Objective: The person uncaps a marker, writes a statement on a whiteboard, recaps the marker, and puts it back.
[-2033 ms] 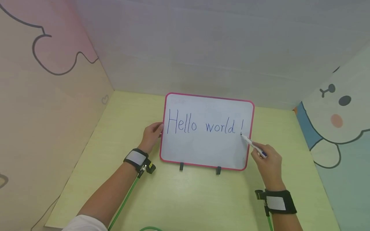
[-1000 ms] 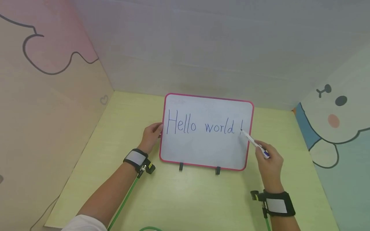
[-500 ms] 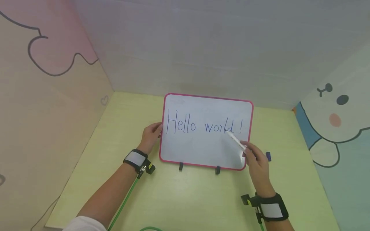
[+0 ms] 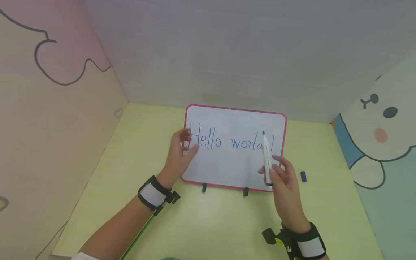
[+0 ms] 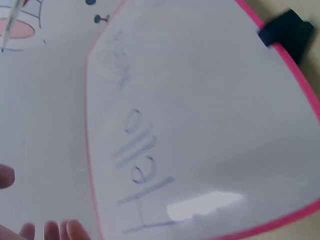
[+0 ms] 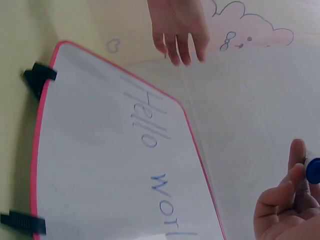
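Observation:
A whiteboard (image 4: 224, 168) with a pink frame stands on the table, bearing "Hello world!" in blue handwriting. My right hand (image 4: 287, 193) pinches a white whiteboard marker (image 4: 267, 159) between thumb and fingers, its dark tip pointing up and uncapped. In the head view the marker overlaps the last letters; the right wrist view shows its blue end (image 6: 314, 170). At the board's left edge, my left hand (image 4: 178, 155) is raised with loosely bent fingers and holds nothing. The right wrist view shows that left hand (image 6: 180, 22) apart from the board. A blue marker cap (image 4: 303, 176) lies right of my right hand.
Two black feet (image 4: 204, 187) support the board's lower edge on the pale yellow table (image 4: 208, 224). A grey-white wall (image 4: 227, 54) rises behind it, with cartoon-painted walls at both sides. A green cable (image 4: 139, 234) trails from the left wrist strap.
My left hand has let go of the board's left edge and lifted. My right hand has moved left off the exclamation mark, uncovering the cap, and the marker has turned tip upward.

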